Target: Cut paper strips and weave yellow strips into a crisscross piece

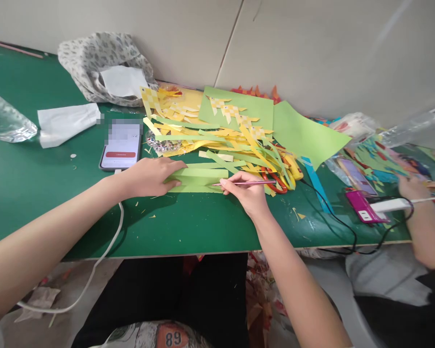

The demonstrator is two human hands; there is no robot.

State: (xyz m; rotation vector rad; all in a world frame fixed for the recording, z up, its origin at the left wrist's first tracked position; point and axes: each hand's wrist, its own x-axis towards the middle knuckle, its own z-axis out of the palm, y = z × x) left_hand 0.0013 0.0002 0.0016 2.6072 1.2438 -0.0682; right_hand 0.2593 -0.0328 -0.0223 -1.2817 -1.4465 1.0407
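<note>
My right hand [248, 193] pinches a slim pink pen-like tool [255, 182], its thin tip pointing left onto a light green paper strip [203, 176]. The strip lies near the table's front, with a fold or raised edge along its length. My left hand [154, 176] rests flat on the strip's left end, thumb and fingers apart. Just behind the strip is a heap of cut yellow and green paper strips [217, 140]. Scissors with red-orange handles [281, 186] lie partly under the heap, beside my right hand.
A charging phone [121, 145], white tissue [68, 123], plastic bottle [7, 118] and patterned cloth bag [105, 63] are at left. Green paper sheets [308, 135] and woven paper fish shapes [235, 113] lie behind. At right are a magenta power adapter [364, 205], cables and another person's hands [415, 193].
</note>
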